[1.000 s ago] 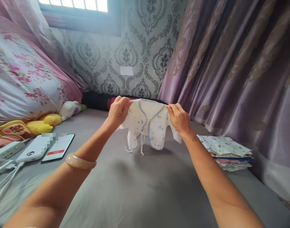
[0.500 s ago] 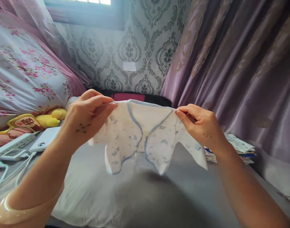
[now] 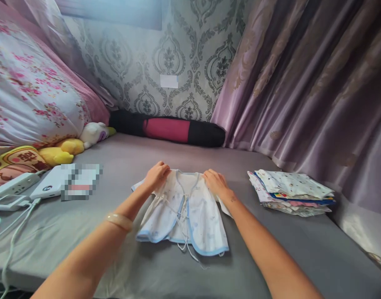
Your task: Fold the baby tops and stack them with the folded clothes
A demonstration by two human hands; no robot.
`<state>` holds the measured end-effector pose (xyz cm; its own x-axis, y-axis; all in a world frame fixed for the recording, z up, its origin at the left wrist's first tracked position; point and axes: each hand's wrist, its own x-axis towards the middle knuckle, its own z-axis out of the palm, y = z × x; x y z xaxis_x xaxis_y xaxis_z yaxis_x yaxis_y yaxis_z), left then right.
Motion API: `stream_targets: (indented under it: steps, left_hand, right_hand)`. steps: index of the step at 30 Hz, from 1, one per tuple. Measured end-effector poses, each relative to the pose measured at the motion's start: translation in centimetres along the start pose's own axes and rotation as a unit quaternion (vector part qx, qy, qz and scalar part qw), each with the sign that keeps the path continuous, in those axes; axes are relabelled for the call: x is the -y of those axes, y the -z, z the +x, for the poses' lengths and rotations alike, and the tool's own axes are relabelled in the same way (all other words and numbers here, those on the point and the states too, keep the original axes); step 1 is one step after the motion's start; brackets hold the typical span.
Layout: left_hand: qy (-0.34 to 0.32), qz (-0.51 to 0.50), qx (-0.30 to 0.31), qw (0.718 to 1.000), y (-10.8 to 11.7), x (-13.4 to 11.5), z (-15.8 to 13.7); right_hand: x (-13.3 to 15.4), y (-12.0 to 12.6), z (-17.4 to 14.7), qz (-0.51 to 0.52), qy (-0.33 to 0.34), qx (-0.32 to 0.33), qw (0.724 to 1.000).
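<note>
A small white baby shirt [image 3: 204,220] with blue edging, a faint print and thin ties lies spread on the grey bed sheet [image 3: 237,265], neckline away from me. My left hand [image 3: 158,176] is closed on its left shoulder, fingers curled over the cloth. At the opposite shoulder my right hand [image 3: 215,181] is closed on the fabric as well. Both sleeves are partly hidden by my hands and forearms. The front panels part slightly towards the hem, and the ties trail onto the sheet.
To the right sits a stack of folded clothes [image 3: 293,189]. A black and pink roll [image 3: 167,128] lies along the wall. On the left are plush toys [image 3: 57,153], a power strip [image 3: 17,185], a white box [image 3: 51,182], cables and a blurred-out patch.
The baby shirt has come down from being held up in the air and now lies flat on the bed. Both my hands have moved down with it and closer together.
</note>
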<state>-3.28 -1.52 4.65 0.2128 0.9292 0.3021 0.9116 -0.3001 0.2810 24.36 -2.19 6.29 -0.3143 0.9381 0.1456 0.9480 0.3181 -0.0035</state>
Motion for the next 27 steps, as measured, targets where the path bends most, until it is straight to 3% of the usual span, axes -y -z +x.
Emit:
stream_targets:
  steps: [4,11,14,20,27]
  left_hand:
    - [0.011,0.044,0.048,0.998,-2.3,0.4,-0.1]
    - [0.009,0.080,0.102,0.992,-2.4,0.1,1.0]
    - [0.000,0.062,0.111,0.992,-2.7,-0.5,1.3]
    - [-0.009,0.032,0.115,0.993,-3.7,-0.5,1.0]
    - [-0.019,0.080,0.087,0.993,-3.5,-0.4,2.5]
  right_hand:
    - [-0.1,-2.6,0.2,0.019,-0.015,0.023,0.999]
    - [-0.6,-2.9,1.6,0.096,-0.007,0.070,0.993]
    - [-0.5,-3.3,2.2,0.110,-0.007,0.086,0.990]
    - [-0.5,-4.4,2.0,0.123,0.024,0.051,0.991]
    - [-1.0,-4.3,3.1,0.109,0.018,0.038,0.993]
